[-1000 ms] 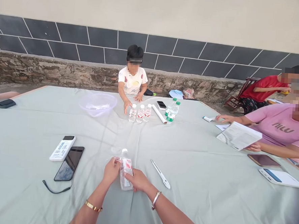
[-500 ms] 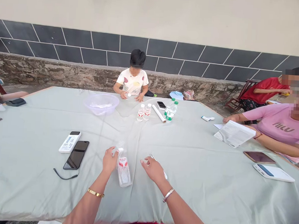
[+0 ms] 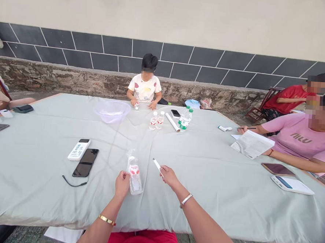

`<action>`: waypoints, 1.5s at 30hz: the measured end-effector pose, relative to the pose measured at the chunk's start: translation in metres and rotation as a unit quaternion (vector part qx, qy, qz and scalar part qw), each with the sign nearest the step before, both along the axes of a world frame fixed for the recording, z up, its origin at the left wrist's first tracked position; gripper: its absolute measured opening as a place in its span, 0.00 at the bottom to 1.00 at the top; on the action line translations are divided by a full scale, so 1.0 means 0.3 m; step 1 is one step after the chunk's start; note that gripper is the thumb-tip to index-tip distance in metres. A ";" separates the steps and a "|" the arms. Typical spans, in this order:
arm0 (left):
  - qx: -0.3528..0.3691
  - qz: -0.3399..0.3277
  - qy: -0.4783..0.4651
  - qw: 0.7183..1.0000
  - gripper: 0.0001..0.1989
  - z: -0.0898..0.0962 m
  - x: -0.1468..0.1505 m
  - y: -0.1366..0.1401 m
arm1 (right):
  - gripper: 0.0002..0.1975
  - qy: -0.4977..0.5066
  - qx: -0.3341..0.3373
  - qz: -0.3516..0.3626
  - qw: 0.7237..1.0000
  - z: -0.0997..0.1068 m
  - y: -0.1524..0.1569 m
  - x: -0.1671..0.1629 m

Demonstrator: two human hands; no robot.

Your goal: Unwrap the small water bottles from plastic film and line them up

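A clear plastic bottle (image 3: 134, 178) with a red and white label lies in thin clear wrapping (image 3: 131, 153) in front of me, cap end away from me. My left hand (image 3: 122, 184) is closed at its left side, fingertips pinching the wrapping's edge. To the right of the bottle, my right hand (image 3: 169, 176) grips a slim white pen-shaped tool (image 3: 157, 165) just above the cloth. Its dark tip points away and to the left; its exact kind is unclear.
Left lie a black phone (image 3: 85, 163) and a white power bank (image 3: 79, 149). Farther off stand a purple basin (image 3: 111, 116), two small bottles (image 3: 156, 121), a white roll (image 3: 172, 122) and green-capped bottles (image 3: 185, 120). People sit opposite and at both sides; one holds a white sheet (image 3: 253, 143).
My right hand has picked the white pen-shaped tool up from the cloth. My left hand has slid down the bottle's side and closed its fingers. The person opposite has tipped a small bottle.
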State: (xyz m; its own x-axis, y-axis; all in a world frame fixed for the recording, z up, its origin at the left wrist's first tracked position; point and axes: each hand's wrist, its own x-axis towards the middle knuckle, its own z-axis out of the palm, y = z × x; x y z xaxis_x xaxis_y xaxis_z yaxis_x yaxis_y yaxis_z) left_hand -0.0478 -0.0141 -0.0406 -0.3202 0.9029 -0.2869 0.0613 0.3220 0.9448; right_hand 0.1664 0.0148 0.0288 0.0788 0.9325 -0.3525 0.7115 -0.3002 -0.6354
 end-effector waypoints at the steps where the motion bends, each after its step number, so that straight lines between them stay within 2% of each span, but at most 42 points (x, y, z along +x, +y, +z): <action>1: 0.000 0.007 -0.016 1.000 0.08 0.000 0.000 -0.003 | 0.17 0.023 -0.006 0.008 1.000 0.015 0.018 -0.038; 6: 0.010 0.042 -0.072 0.996 0.07 0.015 -0.009 -0.013 | 0.16 0.067 -0.003 0.053 0.996 0.057 0.109 -0.216; 10: 0.017 0.060 -0.102 0.993 0.07 0.027 -0.024 -0.007 | 0.13 0.044 0.022 0.112 0.992 0.078 0.114 -0.276; 13: 0.019 0.063 -0.123 0.990 0.08 0.027 -0.033 -0.004 | 0.11 0.020 0.030 0.158 0.987 0.093 0.047 -0.256; 18: 0.020 0.067 -0.157 0.985 0.08 0.022 -0.034 -0.007 | 0.15 0.005 0.030 0.246 0.969 0.103 -0.140 -0.141; 22: 0.012 0.080 -0.179 0.980 0.10 0.021 -0.036 -0.011 | 0.16 0.072 -0.032 0.314 0.946 0.094 -0.217 -0.042; 24: -0.001 0.087 -0.190 0.978 0.09 0.022 -0.043 -0.011 | 0.16 0.089 -0.039 0.268 0.958 0.075 -0.204 -0.002; 25: -0.011 0.091 -0.193 0.977 0.09 0.023 -0.047 -0.011 | 0.17 0.073 -0.014 0.223 0.972 0.060 -0.187 0.016; 27: -0.036 0.100 -0.194 0.975 0.07 0.025 -0.057 -0.014 | 0.18 -0.005 0.064 0.113 0.992 0.020 -0.145 0.054; 29: -0.061 0.103 -0.187 0.975 0.06 0.029 -0.067 -0.021 | 0.19 -0.092 0.108 0.033 0.989 -0.029 -0.106 0.093; 31: -0.084 0.088 -0.175 0.977 0.09 0.035 -0.071 -0.032 | 0.20 -0.145 0.106 0.003 0.984 -0.076 -0.081 0.127; 34: -0.104 0.032 -0.152 0.982 0.16 0.046 -0.061 -0.044 | 0.21 -0.191 0.121 0.024 0.974 -0.117 -0.075 0.145; 38: -0.093 -0.026 -0.126 0.987 0.18 0.064 -0.030 -0.043 | 0.20 -0.196 0.181 0.079 0.961 -0.107 -0.116 0.063; 43: -0.075 -0.063 -0.156 0.983 0.12 0.068 -0.027 -0.045 | 0.21 -0.032 0.192 0.230 0.954 -0.095 -0.198 -0.150; 45: -0.073 -0.062 -0.172 0.980 0.11 0.062 -0.040 -0.050 | 0.20 -0.018 0.184 0.237 0.954 -0.098 -0.213 -0.216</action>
